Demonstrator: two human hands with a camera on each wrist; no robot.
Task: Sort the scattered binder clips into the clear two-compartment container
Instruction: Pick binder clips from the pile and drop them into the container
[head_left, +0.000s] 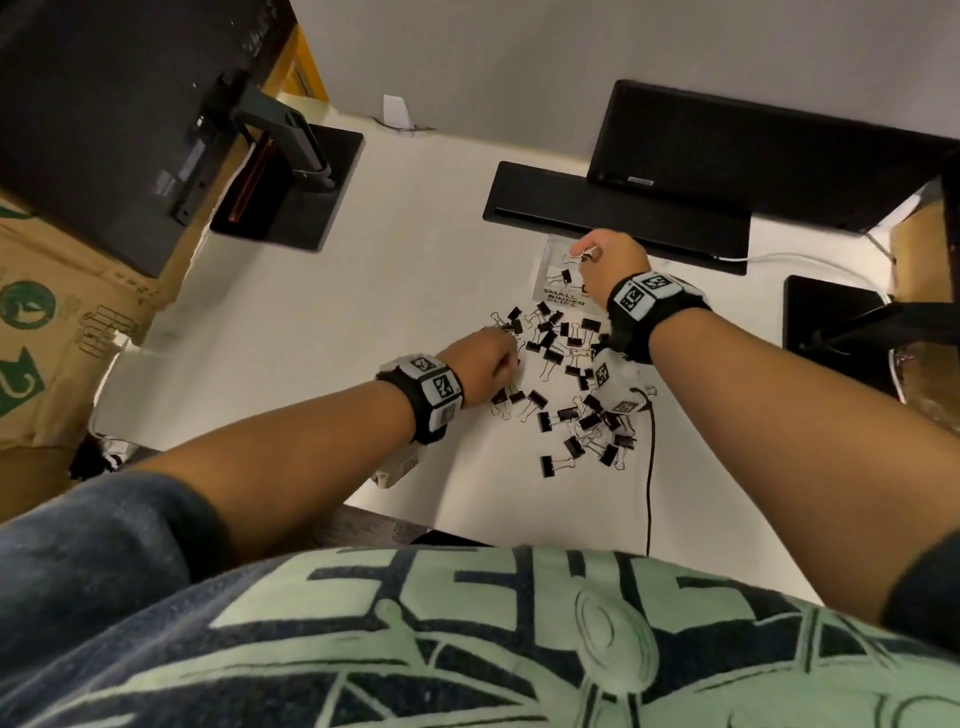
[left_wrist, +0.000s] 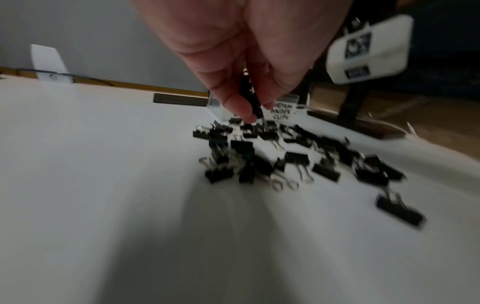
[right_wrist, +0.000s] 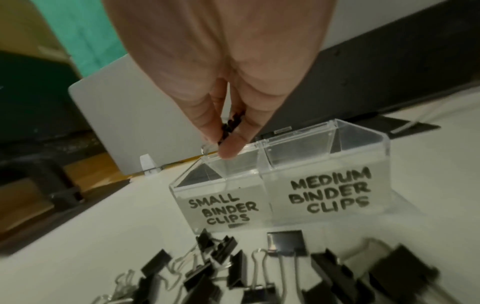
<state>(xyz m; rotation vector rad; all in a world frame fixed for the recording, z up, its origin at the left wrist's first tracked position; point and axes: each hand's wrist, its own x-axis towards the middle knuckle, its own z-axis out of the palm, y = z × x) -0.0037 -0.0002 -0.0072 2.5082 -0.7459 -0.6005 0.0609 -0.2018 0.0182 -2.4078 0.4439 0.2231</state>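
Several black binder clips (head_left: 566, 379) lie scattered on the white desk (head_left: 363, 322). The clear two-compartment container (head_left: 545, 283) stands just behind them, lettered SMALL BINDER CLIPS on the left wall and MEDIUM BINDER CLIPS (right_wrist: 330, 195) on the right. My right hand (right_wrist: 223, 144) hovers over the small compartment's rim and pinches a small black clip (right_wrist: 230, 127). A clip (head_left: 563, 275) lies inside the small compartment. My left hand (left_wrist: 255, 115) is at the pile's left edge, where its fingertips pinch a black clip (left_wrist: 250, 96) just above the heap.
A black monitor base (head_left: 618, 213) and screen (head_left: 753, 150) stand right behind the container. Another monitor (head_left: 104, 119) and its stand (head_left: 291, 187) are at the back left, with a cardboard box (head_left: 47, 322) beside them. A black cable (head_left: 649, 467) runs to the desk's near edge.
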